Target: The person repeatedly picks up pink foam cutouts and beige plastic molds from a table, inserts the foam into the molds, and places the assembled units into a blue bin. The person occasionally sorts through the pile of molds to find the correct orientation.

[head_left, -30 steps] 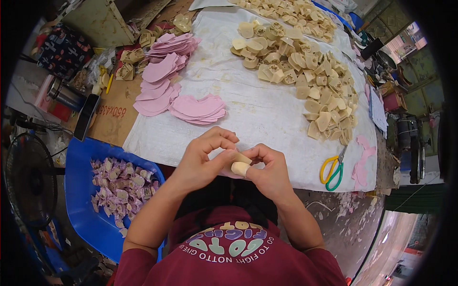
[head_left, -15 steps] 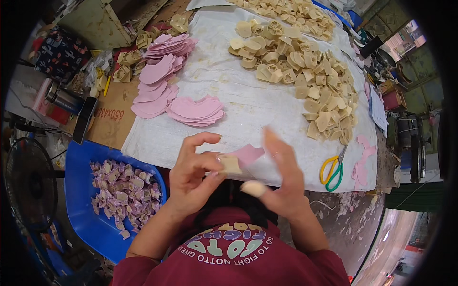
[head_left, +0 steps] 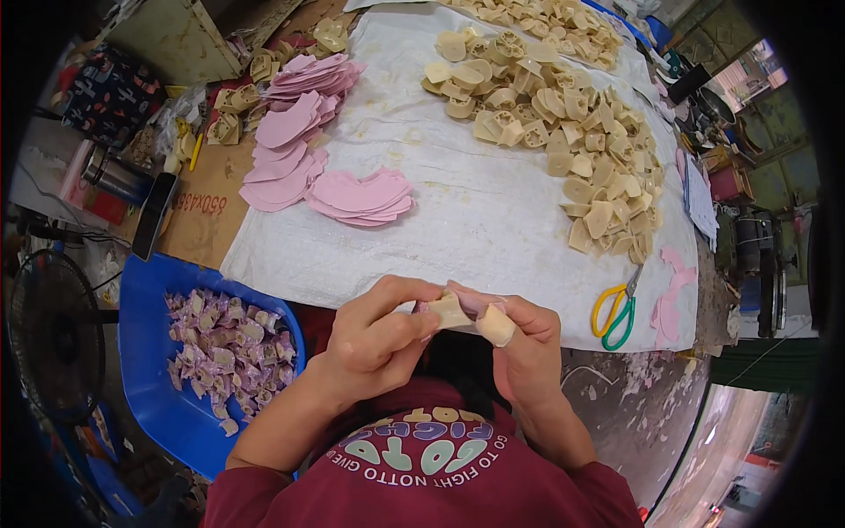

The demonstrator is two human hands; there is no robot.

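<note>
Between my hands, just past the table's near edge, is a small cream plastic heel-shaped piece [head_left: 452, 310] with a pink sheet piece [head_left: 472, 302] against it. My left hand [head_left: 374, 334] grips the cream piece from the left, thumb and fingers closed. From the right, my right hand [head_left: 524, 339] pinches the pink sheet against the piece; a pale cover [head_left: 495, 326] sits on its thumb. The fingers hide part of both pieces. Beyond my hands lie stacks of cut pink sheets [head_left: 361, 195] on the white cloth [head_left: 422, 233].
Many cream pieces [head_left: 563, 123] are heaped at the far right. Yellow-and-green-handled scissors [head_left: 616, 312] and pink scraps [head_left: 673, 304] lie at the table's right side. A blue basin [head_left: 150, 400] holding pink-covered pieces [head_left: 231, 352] stands lower left, beside a black fan [head_left: 57, 334].
My right hand was apart with spread fingers; it has moved left and closed on the pink sheet. That sheet stuck out to the right before and now lies against the cream piece.
</note>
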